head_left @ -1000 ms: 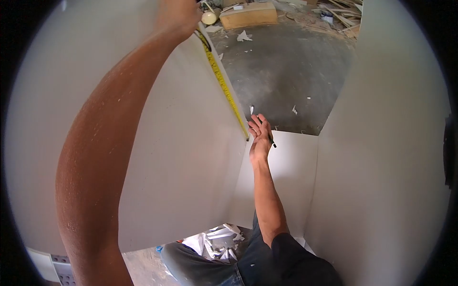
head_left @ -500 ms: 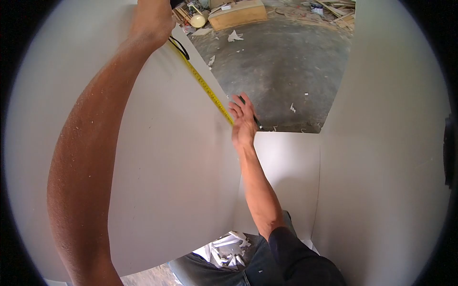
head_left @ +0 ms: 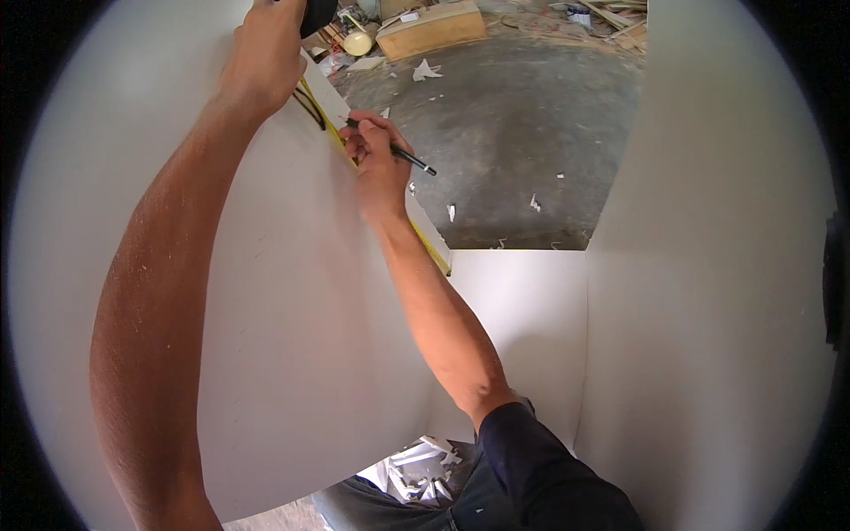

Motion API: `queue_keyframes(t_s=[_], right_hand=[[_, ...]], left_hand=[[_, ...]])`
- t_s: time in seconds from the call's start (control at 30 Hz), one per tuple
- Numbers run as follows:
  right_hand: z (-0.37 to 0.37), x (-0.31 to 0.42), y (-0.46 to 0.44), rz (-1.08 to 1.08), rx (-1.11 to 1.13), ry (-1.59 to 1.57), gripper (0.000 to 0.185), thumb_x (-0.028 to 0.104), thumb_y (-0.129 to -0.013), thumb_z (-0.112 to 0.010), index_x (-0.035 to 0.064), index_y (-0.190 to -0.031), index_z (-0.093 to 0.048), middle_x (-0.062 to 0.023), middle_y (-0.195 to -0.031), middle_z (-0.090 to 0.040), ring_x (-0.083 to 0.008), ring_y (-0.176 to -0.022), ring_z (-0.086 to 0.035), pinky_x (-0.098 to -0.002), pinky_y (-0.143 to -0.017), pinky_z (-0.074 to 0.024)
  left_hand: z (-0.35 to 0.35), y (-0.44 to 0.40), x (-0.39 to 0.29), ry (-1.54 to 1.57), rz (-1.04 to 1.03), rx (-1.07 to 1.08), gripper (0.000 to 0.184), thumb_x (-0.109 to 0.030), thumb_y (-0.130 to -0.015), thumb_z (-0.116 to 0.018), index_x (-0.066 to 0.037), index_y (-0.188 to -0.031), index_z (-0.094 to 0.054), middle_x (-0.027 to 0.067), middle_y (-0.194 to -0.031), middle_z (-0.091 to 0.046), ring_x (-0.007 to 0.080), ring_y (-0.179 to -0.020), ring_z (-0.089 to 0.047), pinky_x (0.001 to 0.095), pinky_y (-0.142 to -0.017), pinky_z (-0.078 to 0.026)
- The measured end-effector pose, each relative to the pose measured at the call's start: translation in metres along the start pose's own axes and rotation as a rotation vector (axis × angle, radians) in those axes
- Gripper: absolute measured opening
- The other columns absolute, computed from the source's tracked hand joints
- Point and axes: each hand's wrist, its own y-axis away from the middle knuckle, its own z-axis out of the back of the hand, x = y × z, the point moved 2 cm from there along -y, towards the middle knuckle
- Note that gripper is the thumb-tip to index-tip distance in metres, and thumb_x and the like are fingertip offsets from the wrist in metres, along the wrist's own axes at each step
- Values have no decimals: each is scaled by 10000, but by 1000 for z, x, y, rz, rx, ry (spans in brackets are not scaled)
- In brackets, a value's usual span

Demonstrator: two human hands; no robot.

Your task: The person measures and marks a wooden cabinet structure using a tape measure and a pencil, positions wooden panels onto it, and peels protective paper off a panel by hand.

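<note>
At the top left, my left hand (head_left: 266, 62) is closed on a dark tape measure (head_left: 319, 14), whose case is partly cut off by the frame edge. Its yellow blade (head_left: 430, 249) runs down along the edge of the large white panel (head_left: 301, 310), and a dark wrist strap loop (head_left: 310, 108) hangs beside it. My right hand (head_left: 382, 173) grips a dark pencil or pen (head_left: 414, 160), pointing out over the floor. That hand lies over the blade at the panel edge and hides part of it; whether the tip touches anything I cannot tell.
Another white panel (head_left: 708, 221) stands at the right, joined by a white cross panel (head_left: 522, 301). Beyond lies a grey concrete floor (head_left: 505, 124) with white scraps (head_left: 427, 71). A wooden box (head_left: 434, 29) and wood offcuts sit at the back; more white scraps (head_left: 425, 465) lie near my legs.
My right hand has moved up and left along the panel edge with the pencil or pen. The tape blade now lies closer to the edge. My left hand has shifted slightly left and down.
</note>
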Motion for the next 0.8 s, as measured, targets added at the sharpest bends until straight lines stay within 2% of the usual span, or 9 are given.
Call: queue_keyframes(t_s=[0.13, 0.2, 0.27, 0.33, 0.47, 0.53, 0.67, 0.73, 0.8], right_hand=[[6, -6, 2, 33, 9, -25, 185, 123, -935, -607, -4, -1020, -711, -69, -861, -695, -107, -776, -634, -248, -668, -461], [3, -2, 3, 26, 7, -10, 179, 102, -939, -604, -18, -1028, -702, -78, -885, -687, -113, -782, -611, -253, -693, -451], [1, 3, 4, 23, 9, 7, 174, 82, -943, -600, -33, -1036, -693, -88, -909, -679, -118, -788, -588, -259, -719, -440], [-3, 5, 7, 48, 21, 63, 184, 83, -943, -597, -27, -1054, -696, -79, -934, -681, -121, -821, -600, -258, -732, -447], [-3, 4, 10, 60, 3, 44, 194, 91, -944, -598, -29, -1061, -695, -77, -950, -683, -123, -839, -607, -264, -741, -452], [-2, 4, 10, 71, 15, 39, 204, 93, -939, -598, -34, -1068, -693, -73, -942, -679, -121, -840, -603, -270, -746, -453], [-1, 1, 11, 53, -16, 20, 179, 118, -939, -613, -4, -1025, -711, -68, -916, -702, -115, -822, -637, -260, -716, -488], [-1, 0, 9, 92, 15, 3, 176, 107, -939, -607, -5, -1028, -710, -62, -905, -697, -113, -820, -636, -257, -716, -487], [-1, 1, 9, 81, 23, 37, 173, 100, -939, -606, -6, -1030, -708, -63, -902, -696, -111, -814, -633, -259, -719, -489]], left_hand=[[2, 4, -8, 1, -8, -17, 660, 203, -704, -517, -56, -1310, -477, 304, -1195, -557, 519, -1103, -547, 514, -910, -471], [7, 4, -22, 31, -19, -15, 675, 207, -691, -549, -65, -1305, -484, 284, -1187, -571, 516, -1105, -549, 500, -897, -476], [5, 1, -24, 66, -74, -35, 680, 198, -681, -595, -73, -1296, -491, 265, -1141, -595, 493, -1084, -572, 465, -889, -486], [5, -3, -22, 164, 23, 139, 681, 185, -673, -637, -68, -1286, -483, 239, -1096, -611, 440, -1048, -601, 424, -890, -488], [5, 4, -32, 227, 29, 156, 665, 167, -682, -667, -67, -1274, -475, 219, -1064, -615, 394, -1009, -611, 397, -876, -486], [1, 14, -37, 212, -80, -28, 652, 156, -695, -681, -69, -1270, -470, 211, -1063, -616, 377, -1005, -615, 388, -871, -487], [-5, 13, -21, 263, -61, -12, 643, 141, -707, -694, -67, -1272, -469, 218, -1060, -621, 394, -1004, -612, 389, -877, -488], [-4, 10, -20, 174, -10, 124, 645, 136, -707, -698, -56, -1279, -472, 231, -1075, -632, 420, -1038, -612, 396, -894, -488], [-5, 13, -26, 182, -53, 108, 645, 137, -706, -693, -54, -1282, -474, 237, -1090, -635, 430, -1061, -609, 404, -900, -488]])
